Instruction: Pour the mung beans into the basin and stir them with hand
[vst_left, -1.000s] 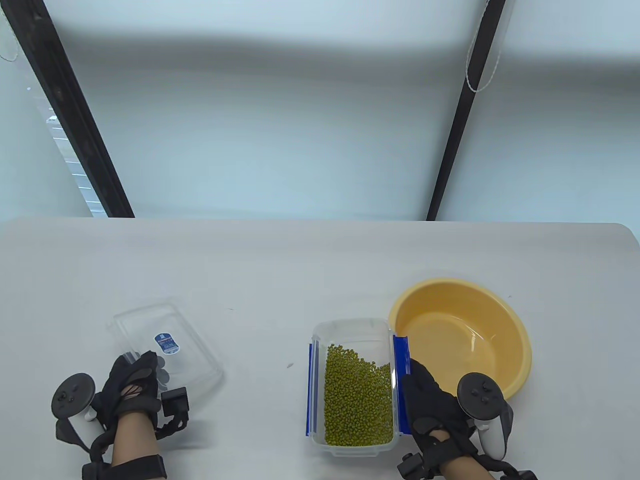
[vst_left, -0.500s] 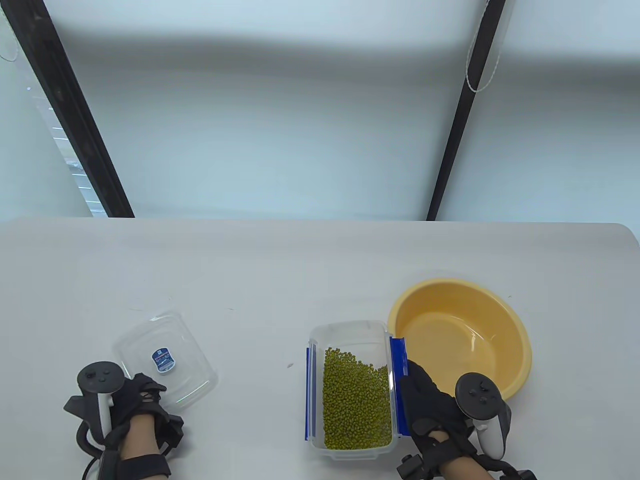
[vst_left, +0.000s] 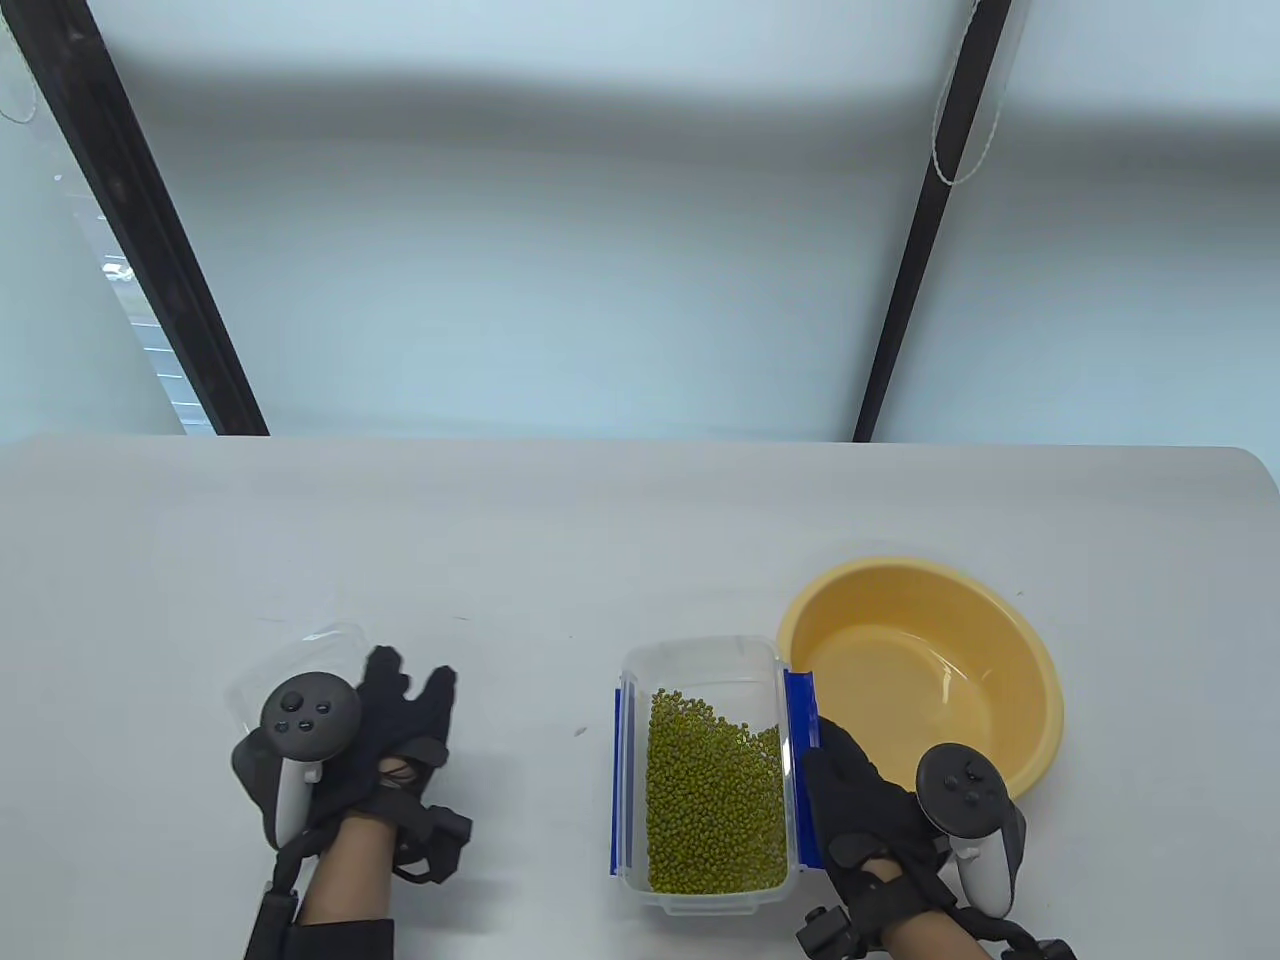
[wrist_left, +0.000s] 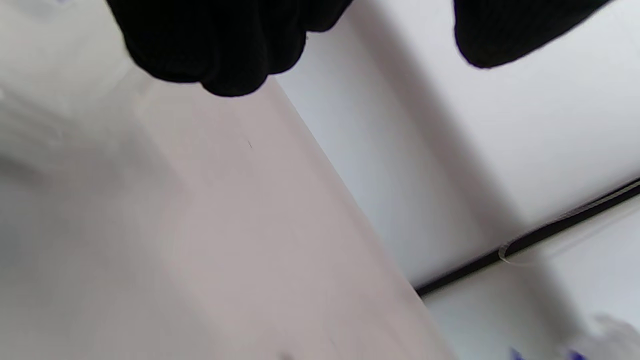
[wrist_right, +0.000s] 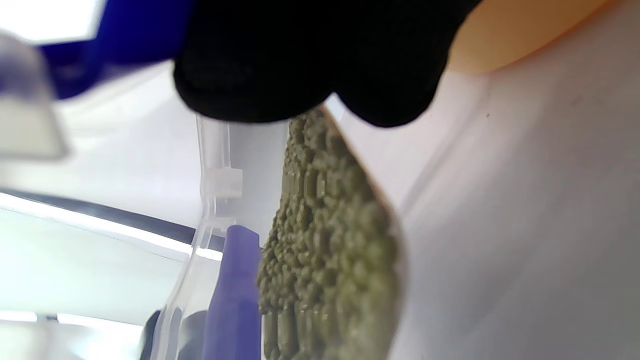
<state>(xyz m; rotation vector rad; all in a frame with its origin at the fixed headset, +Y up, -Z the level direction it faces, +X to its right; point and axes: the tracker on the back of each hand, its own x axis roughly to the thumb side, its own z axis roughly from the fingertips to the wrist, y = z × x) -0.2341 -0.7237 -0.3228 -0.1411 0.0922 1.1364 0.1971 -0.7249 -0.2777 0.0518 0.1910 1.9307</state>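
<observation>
box (vst_left: 700, 672): open, at 6 o'clock on the table (vst_left: 600, 540), lid (vst_left: 300, 650) set aside at 8 so nothing blocks the pour
beans (vst_left: 712, 795): all in the box, heaped toward the near end
basin (vst_left: 925, 670): touching the box at its 3 o'clock, a short tip away
right hand (vst_left: 862, 800): grips the box's right wall, ready to lift
left hand (vst_left: 395, 740): over the lid, fingers straight, holding nothing

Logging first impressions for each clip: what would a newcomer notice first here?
The green beans filling the clear box at the table's near edge stand out first. The empty yellow basin sits just right of it. The right hand grips the box's right side, and the left hand hovers open over the clear lid.
</observation>
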